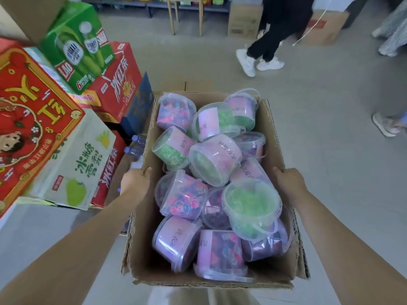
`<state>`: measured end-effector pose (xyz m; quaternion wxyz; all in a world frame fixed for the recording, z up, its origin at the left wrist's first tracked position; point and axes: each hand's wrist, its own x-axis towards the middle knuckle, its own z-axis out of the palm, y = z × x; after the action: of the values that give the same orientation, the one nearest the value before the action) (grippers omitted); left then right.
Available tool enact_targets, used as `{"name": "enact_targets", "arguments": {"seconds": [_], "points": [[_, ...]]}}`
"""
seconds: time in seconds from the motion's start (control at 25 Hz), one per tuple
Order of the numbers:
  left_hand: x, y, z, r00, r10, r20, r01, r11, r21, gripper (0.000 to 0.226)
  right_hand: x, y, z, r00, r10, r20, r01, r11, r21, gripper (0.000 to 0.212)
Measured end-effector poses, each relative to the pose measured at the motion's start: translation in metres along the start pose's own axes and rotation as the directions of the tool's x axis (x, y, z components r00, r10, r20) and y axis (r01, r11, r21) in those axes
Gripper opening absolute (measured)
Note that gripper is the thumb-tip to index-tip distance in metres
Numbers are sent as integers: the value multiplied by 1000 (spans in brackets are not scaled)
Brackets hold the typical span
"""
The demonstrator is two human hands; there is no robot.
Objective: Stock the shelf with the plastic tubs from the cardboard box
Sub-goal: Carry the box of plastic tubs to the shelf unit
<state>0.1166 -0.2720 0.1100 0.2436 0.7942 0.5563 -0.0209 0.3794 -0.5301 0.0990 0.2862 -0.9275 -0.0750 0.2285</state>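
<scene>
Head view looks straight down into the cardboard box (198,279), carried between both hands: the left hand (134,182) grips the left wall with its thumb hooked over the rim, and the right hand (289,182) does the same on the right wall, each about midway along. The box's long axis runs away from the person, so neither hand is nearer the load. The plastic tubs (214,159) lie heaped inside, most on their sides; they are clear, with pink labels whose writing I cannot read, and the contents show green or mixed pink and blue. A shelf (189,6) stands well ahead, beyond the box's far end, across the floor (330,128) where people (271,40) walk. Cartons are stacked on the left: a green carton (77,47) reads "LAO" and "SHAN", a red carton (119,84) 冰红茶, a white carton (72,159) 冰糖雪梨. With both hands taken up, I judge the box must go down near the shelf before any tub can be lifted.
</scene>
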Motion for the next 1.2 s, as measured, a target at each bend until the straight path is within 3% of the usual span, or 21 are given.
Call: {"name": "enact_targets", "arguments": {"seconds": [0.2,0.48,0.8,1.2], "points": [[5,58,2,999,-10,-37,7,998,-67,50,40,2,-39,1000,17,1,-17,998,56,45],[91,145,8,999,12,-40,-15,996,-83,48,136,-38,-74,999,17,-30,-14,997,81,43],[217,253,-10,1000,-22,-9,20,988,-151,49,288,-125,-111,999,16,-36,-14,998,62,43],[368,393,-18,993,-96,-62,81,976,-201,48,506,-247,-151,995,-100,24,99,995,29,39]]}}
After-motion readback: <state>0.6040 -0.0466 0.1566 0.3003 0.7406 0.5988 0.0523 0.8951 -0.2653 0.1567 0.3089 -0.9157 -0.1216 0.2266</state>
